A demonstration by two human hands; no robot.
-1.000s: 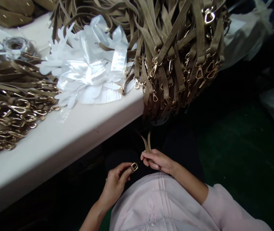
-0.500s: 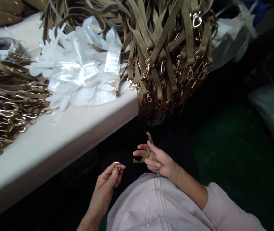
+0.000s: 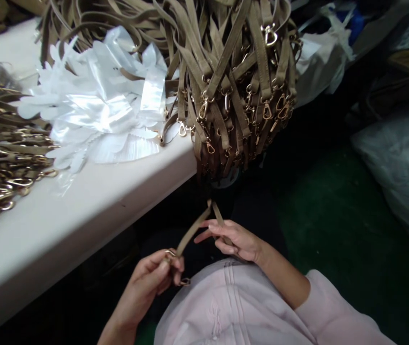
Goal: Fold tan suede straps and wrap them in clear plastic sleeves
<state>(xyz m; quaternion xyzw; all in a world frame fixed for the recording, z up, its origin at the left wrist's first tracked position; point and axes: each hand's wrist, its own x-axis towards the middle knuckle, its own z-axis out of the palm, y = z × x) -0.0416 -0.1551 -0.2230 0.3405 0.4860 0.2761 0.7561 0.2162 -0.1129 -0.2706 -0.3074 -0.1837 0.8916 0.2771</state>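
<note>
My left hand (image 3: 156, 275) is closed with fingertips and thumb on the gold metal fittings at one end of a narrow olive-brown strap (image 3: 191, 234). A gold ring (image 3: 170, 253) shows above its fingers, and a gold clasp (image 3: 185, 281) sticks out below them. From there the strap rises to a fold above both hands and comes down into my right hand (image 3: 240, 240). That hand is closed loosely around it, with a finger or two stretched toward the left. Where the strap runs past my right hand is mostly hidden.
The pale table edge (image 3: 147, 191) slants across in front of me. On it lie clear plastic bags (image 3: 100, 105), and a thick bundle of straps (image 3: 226, 81) with gold clasps hangs over its corner. More straps (image 3: 10, 143) lie left. A large plastic sack (image 3: 402, 163) stands right.
My left hand now has the strap's end with its clasp along with the gold ring. The strap has been drawn up from my right hand into a bend between both hands.
</note>
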